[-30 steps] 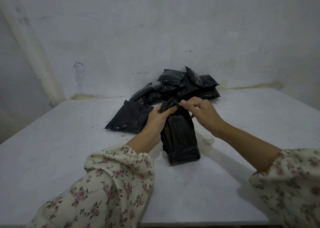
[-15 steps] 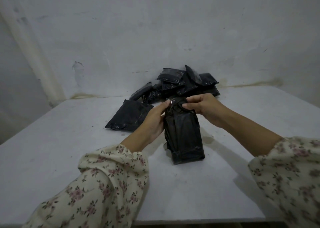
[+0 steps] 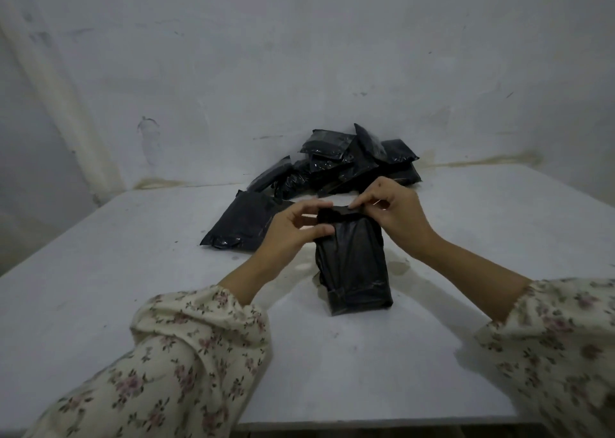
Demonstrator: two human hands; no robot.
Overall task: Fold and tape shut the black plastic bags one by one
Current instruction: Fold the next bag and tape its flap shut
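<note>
A filled black plastic bag stands on the white table in the middle, its near end resting on the surface and its top lifted towards the wall. My left hand grips the left side of the bag's folded top, thumb on the near face and fingers behind. My right hand pinches the top edge at the right. Whether tape is on the fold cannot be told.
One flat black bag lies just left of my hands. A pile of several more black bags sits behind, against the white wall. The table's front edge runs below my sleeves.
The bag has shifted slightly right and its top is now folded down flat. My hands have moved apart along the top edge, the left to the left side, the right to the right.
</note>
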